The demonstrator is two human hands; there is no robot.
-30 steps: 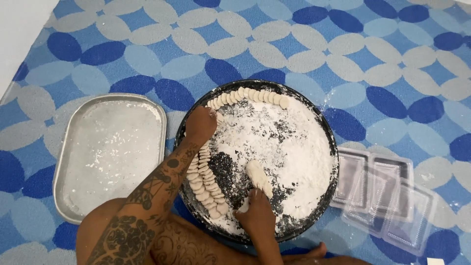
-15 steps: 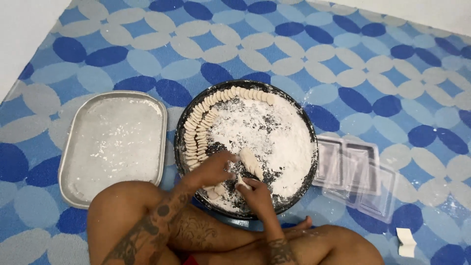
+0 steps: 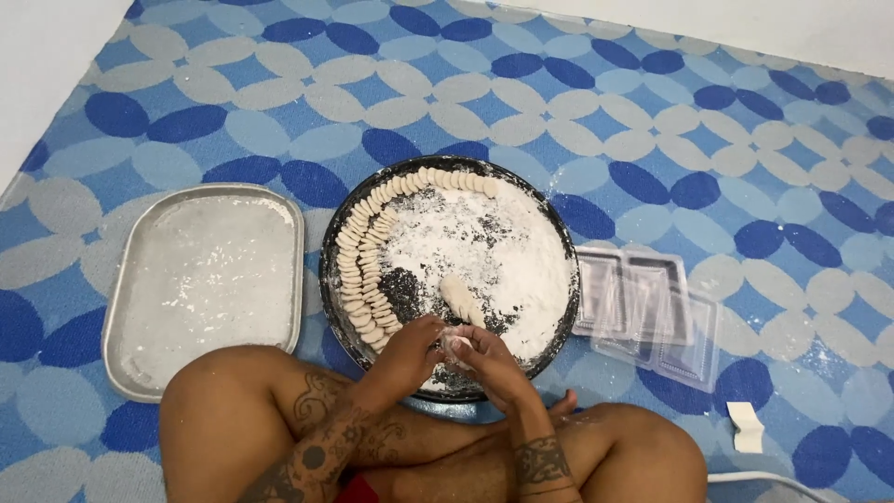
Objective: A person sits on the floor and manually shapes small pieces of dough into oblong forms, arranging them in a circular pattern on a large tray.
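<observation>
Both grips met over the near rim of the round dark tray [image 3: 559,307]: left hand [image 3: 410,359] and right hand [image 3: 489,363] pinched a small dough piece [image 3: 456,345] between fingertips, above the flour that kept shaped pieces [image 3: 358,270] from sticking along the rim.

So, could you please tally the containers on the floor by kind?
Round dark floured pan: 1
Rectangular metal tray: 1
Clear plastic trays: a stack, exact count unclear
Total: 2 plus the stack
</observation>
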